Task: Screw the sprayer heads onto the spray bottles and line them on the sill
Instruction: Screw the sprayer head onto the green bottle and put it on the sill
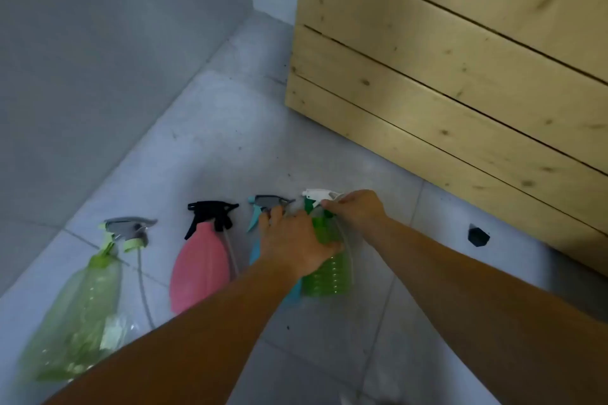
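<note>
Several spray bottles stand in a row on the grey tiled floor. My left hand (292, 245) grips the upper body of the green bottle (327, 276). My right hand (357, 209) pinches its white and green sprayer head (317, 197) at the neck. Just left of it, a blue bottle (255, 253) with a teal and grey head (266, 204) is mostly hidden behind my left hand. Further left is a pink bottle (200, 270) with a black head (212, 212). A pale green bottle (79, 316) is at far left, with a grey and lime head (130, 230) and its tube beside it.
A pale wooden slatted crate (454, 69) fills the upper right, close behind the bottles. A small black object (478, 235) lies on the floor by its base. A grey wall (98, 43) runs along the left.
</note>
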### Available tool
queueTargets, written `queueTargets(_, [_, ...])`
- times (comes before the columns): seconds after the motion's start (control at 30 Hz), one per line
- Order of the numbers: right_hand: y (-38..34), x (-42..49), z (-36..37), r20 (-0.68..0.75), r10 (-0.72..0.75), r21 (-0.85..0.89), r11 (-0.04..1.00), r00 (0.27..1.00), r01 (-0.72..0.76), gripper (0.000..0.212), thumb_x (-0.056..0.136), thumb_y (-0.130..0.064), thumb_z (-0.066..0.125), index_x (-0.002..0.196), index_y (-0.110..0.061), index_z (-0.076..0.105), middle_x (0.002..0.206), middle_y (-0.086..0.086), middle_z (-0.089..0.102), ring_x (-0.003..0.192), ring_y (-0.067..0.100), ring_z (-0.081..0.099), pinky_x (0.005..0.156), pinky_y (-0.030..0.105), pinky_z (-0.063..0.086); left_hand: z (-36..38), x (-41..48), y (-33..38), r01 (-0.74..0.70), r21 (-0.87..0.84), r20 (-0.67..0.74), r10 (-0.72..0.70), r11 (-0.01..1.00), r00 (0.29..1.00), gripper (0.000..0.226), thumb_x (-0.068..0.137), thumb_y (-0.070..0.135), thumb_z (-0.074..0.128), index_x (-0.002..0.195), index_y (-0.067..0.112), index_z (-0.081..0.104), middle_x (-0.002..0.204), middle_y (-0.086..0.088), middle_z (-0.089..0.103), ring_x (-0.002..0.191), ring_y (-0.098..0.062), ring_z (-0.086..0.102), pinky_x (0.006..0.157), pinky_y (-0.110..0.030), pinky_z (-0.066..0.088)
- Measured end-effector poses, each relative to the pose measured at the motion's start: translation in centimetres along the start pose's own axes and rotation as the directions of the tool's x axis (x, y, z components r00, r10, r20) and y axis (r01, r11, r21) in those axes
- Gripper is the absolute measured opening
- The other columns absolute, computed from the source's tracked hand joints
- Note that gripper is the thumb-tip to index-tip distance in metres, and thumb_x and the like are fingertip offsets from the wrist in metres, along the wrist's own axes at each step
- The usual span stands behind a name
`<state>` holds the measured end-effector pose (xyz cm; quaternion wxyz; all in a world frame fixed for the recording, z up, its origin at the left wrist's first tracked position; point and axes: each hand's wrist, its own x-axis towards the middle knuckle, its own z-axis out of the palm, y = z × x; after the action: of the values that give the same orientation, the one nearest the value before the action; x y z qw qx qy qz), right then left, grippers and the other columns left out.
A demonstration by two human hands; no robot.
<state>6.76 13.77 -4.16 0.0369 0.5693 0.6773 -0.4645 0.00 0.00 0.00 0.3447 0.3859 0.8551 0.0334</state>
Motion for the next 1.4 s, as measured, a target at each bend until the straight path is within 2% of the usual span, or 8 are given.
queueTargets(0.27, [0.1, 0.9, -0.9, 0.095, 0.026, -0.037, 0.999, 0.995, -0.023, 0.048, 0.074, -0.033, 0.083, 0.113, -0.007, 0.073, 0.112, 0.007, 0.070, 0.098, 0.020, 0.066, 0.088, 0.031, 0.056, 1.4, 0.7, 0.4, -0.042, 0.031, -0.018, 0.042, 0.999, 0.999, 0.060, 0.081, 0.080, 0.039, 0.122, 0.042, 0.060, 0.126, 0.004, 0.069, 0.145, -0.032, 0.033, 0.120, -0.060, 0.007])
queueTargets(0.4, [0.8, 0.7, -2.4, 0.096, 0.003, 0.156, 0.988, 0.995, -0.018, 0.031, 0.080, -0.026, 0.077, 0.103, -0.006, 0.075, 0.117, 0.002, 0.067, 0.088, 0.017, 0.065, 0.072, 0.025, 0.055, 1.0, 0.0, 1.1, -0.042, -0.021, -0.053, 0.041, 0.999, 0.998, 0.043, 0.080, 0.073, 0.053, 0.091, 0.032, 0.061, 0.111, 0.004, 0.072, 0.138, -0.028, 0.040, 0.115, -0.053, 0.016])
queueTargets(0.57, [-0.6, -0.1, -6.0, 0.167, -0.007, 0.414, 0.908, 0.986, -0.064, 0.033, 0.091, -0.021, 0.067, 0.119, -0.005, 0.064, 0.113, 0.014, 0.069, 0.083, 0.023, 0.068, 0.073, 0.034, 0.059, 0.2, -0.8, 1.5, -0.053, -0.249, -0.121, 0.023, 0.967, 0.992, 0.060, 0.067, 0.078, 0.063, 0.101, 0.030, 0.071, 0.109, 0.004, 0.071, 0.119, -0.021, 0.055, 0.104, -0.045, 0.033])
queueTargets(0.67, [-3.8, -1.4, -8.6, 0.179, -0.107, 0.497, 0.868, 0.978, 0.004, 0.018, 0.093, -0.020, 0.064, 0.108, -0.010, 0.062, 0.099, 0.009, 0.067, 0.083, 0.025, 0.068, 0.078, 0.037, 0.057, -1.0, -2.3, 1.3, -0.076, -0.669, -0.060, 0.048, 0.740, 0.997, 0.063, 0.063, 0.057, 0.085, 0.113, 0.022, 0.072, 0.108, 0.003, 0.075, 0.101, -0.018, 0.070, 0.097, -0.045, 0.056])
queueTargets(0.77, [-8.2, -4.2, -11.0, 0.122, -0.231, 0.532, 0.836, 0.965, 0.133, 0.009, 0.093, -0.022, 0.064, 0.087, -0.014, 0.063, 0.086, 0.006, 0.065, 0.074, 0.020, 0.065, 0.070, 0.033, 0.054, -2.7, -4.2, 0.5, -0.110, -0.823, -0.088, 0.067, 0.558, 0.994, 0.058, 0.066, 0.027, 0.094, 0.118, 0.016, 0.071, 0.106, -0.002, 0.077, 0.093, -0.016, 0.076, 0.087, -0.036, 0.063])
queueTargets(0.87, [-13.0, -8.5, -12.9, 0.032, -0.383, 0.533, 0.788, 0.923, 0.308, 0.014, 0.092, -0.022, 0.065, 0.080, -0.016, 0.063, 0.079, 0.004, 0.066, 0.070, 0.019, 0.063, 0.070, 0.033, 0.051, -4.9, -6.7, -0.6, -0.196, -0.812, -0.179, 0.086, 0.549, 0.980, 0.061, 0.068, 0.021, 0.093, 0.123, 0.017, 0.069, 0.110, -0.001, 0.075, 0.095, -0.011, 0.074, 0.076, -0.018, 0.061])
queueTargets(1.07, [-20.3, -17.9, -14.1, -0.057, -0.615, 0.564, 0.630, 0.786, 0.533, 0.011, 0.091, -0.024, 0.064, 0.084, -0.016, 0.066, 0.087, 0.003, 0.065, 0.076, 0.017, 0.061, 0.072, 0.031, 0.051, -9.1, -12.2, -3.2, -0.309, -0.679, -0.328, 0.102, 0.666, 0.939, 0.060, 0.064, 0.029, 0.095, 0.118, 0.022, 0.070, 0.107, 0.004, 0.075, 0.097, -0.011, 0.073, 0.085, -0.026, 0.061])
queueTargets(1.4, [-24.3, -27.6, -11.1, 0.022, -0.716, 0.533, 0.599, 0.698, 0.598, 0.011, 0.090, -0.027, 0.066, 0.089, -0.016, 0.069, 0.093, 0.002, 0.070, 0.081, 0.018, 0.062, 0.072, 0.030, 0.052, -15.0, -21.4, -5.5, -0.383, -0.570, -0.492, 0.071, 0.727, 0.868, 0.060, 0.056, 0.050, 0.091, 0.108, 0.037, 0.064, 0.101, 0.008, 0.075, 0.087, -0.009, 0.073, 0.073, -0.022, 0.059])
